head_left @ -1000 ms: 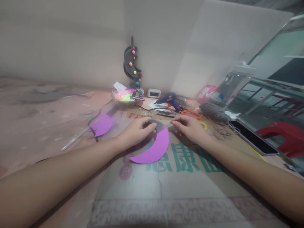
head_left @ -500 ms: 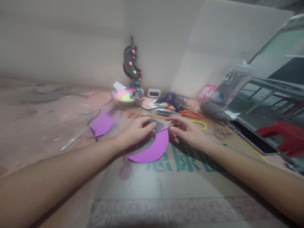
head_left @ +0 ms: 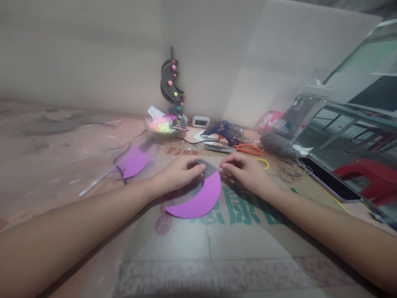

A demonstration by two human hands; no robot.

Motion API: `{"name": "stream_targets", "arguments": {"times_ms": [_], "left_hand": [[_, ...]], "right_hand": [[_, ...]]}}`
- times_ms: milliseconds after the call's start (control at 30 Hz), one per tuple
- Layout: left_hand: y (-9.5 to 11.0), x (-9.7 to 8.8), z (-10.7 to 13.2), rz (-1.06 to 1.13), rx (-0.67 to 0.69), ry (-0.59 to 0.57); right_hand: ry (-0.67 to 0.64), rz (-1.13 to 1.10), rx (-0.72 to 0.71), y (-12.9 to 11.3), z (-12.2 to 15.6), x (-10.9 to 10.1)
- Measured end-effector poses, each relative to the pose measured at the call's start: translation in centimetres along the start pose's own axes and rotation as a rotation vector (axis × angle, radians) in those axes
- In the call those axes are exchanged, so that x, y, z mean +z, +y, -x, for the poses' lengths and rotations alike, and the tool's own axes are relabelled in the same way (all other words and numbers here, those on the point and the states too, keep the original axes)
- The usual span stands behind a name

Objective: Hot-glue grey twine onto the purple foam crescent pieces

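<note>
A purple crescent of foam lies on a sheet of cardboard with green print. Its upper tip is wrapped in grey yarn. My left hand presses down on the wrapped tip, fingers curled over it. My right hand sits just right of the tip, fingers pinched together; what they hold is too thin to make out.
A second purple piece lies to the left. Behind are a bowl of bright bits, a blue glue gun, orange-handled scissors, a ball of grey yarn, a phone and a dark crescent ornament.
My right hand swung in to the crescent's tip, then drew slightly back and up. The crescent shifted a little under my left hand.
</note>
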State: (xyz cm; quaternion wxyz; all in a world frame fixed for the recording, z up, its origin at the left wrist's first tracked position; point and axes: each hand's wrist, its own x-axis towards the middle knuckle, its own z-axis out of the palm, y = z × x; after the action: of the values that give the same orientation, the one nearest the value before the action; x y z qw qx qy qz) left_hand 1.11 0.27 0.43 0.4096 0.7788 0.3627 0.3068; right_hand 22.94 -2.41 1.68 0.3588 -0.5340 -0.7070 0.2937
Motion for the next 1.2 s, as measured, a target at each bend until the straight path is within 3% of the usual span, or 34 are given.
{"name": "stream_targets", "arguments": {"times_ms": [433,633,933,1033,1200], "left_hand": [[0.51,0.09,0.20,0.032,-0.018,-0.027],[0.46,0.10,0.22,0.095,-0.042,-0.066],[0.58,0.08,0.19,0.217,-0.099,-0.106],[0.49,0.07,0.12,0.247,-0.109,-0.067],[0.21,-0.07,0.02,0.217,-0.137,0.070]], "right_hand": [[0.014,0.035,-0.037,0.21,0.10,0.18],[-0.067,-0.017,0.034,0.39,0.14,0.32],[-0.091,0.035,0.007,0.19,0.06,0.44],[-0.026,-0.026,-0.046,0.57,0.03,0.49],[0.199,-0.121,-0.101,0.44,0.28,-0.06]]}}
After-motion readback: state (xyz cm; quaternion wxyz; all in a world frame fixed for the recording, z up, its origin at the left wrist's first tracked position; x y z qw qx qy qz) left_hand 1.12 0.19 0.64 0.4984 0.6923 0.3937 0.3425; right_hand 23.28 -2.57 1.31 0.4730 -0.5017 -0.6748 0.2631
